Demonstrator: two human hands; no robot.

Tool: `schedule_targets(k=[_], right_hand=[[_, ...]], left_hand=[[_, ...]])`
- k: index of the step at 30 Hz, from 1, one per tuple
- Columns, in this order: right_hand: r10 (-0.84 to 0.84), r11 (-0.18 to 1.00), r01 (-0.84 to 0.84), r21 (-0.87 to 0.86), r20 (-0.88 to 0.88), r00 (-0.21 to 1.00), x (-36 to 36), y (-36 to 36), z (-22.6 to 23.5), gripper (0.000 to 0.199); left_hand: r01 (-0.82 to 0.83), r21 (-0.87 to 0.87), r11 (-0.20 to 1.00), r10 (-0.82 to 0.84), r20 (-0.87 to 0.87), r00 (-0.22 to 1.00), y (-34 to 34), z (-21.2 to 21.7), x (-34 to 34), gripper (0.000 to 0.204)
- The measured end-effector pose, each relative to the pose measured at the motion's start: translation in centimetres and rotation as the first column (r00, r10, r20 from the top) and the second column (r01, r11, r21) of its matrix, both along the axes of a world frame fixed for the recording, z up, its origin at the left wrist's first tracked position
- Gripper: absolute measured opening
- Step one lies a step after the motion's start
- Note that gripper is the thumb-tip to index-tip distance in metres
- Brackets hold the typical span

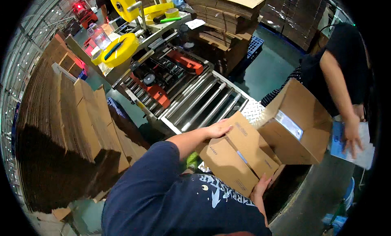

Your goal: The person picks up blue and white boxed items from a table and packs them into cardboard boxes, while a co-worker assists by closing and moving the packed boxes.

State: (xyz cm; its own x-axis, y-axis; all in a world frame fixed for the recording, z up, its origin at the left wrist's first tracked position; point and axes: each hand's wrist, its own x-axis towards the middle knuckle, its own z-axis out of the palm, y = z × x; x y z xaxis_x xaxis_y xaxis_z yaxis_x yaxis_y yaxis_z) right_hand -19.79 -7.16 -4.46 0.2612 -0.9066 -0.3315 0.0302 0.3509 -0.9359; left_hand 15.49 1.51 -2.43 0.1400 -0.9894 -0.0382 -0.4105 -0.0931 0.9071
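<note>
Against my body is a brown cardboard box (pixel 224 158) with its top flaps folded in, held between both hands. Through the narrow gap between the flaps a strip of something bluish-white shows. My left hand (pixel 218 129) grips the box's far left edge, fingers over the corner. At the near right corner, my right hand (pixel 260 186) is wrapped round the box's side. Just beyond it to the right stands a second cardboard box (pixel 299 148) with its flaps up and a blue-and-white flat item (pixel 290 125) inside.
A roller conveyor (pixel 207 103) with a taping machine (pixel 157 89) and yellow tape rolls (pixel 122 50) lies ahead. Flattened cartons (pixel 77 118) are stacked at left, more cartons (pixel 228 12) at the back. On the right, a co-worker's hand (pixel 352 134) touches blue-and-white packets (pixel 338 144).
</note>
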Motion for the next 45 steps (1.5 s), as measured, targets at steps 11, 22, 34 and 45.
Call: schedule_targets(k=[11,22,34,45], right_hand=[[-0.004,1.0,0.005,-0.007,0.102,0.995,26.8,3.7,1.2,0.055],[0.318,0.932,-0.32,-0.17,-0.035,0.947,51.9,1.8,1.5,0.056],[0.909,0.375,-0.925,0.063,-0.219,0.354,48.8,4.0,6.5,0.054],[0.952,0.304,-0.84,0.449,-0.108,0.287,12.2,1.2,-0.1,0.026]], left_hand=[[-0.294,0.011,0.956,0.141,0.861,0.489,0.2,4.8,18.7,0.059],[-0.489,-0.007,0.872,0.299,0.799,0.522,8.7,5.4,33.1,0.072],[-0.659,0.182,0.73,0.277,0.803,0.528,10.7,6.8,26.3,0.074],[-0.551,-0.022,0.834,0.508,0.421,0.752,23.4,16.6,7.7,0.049]])
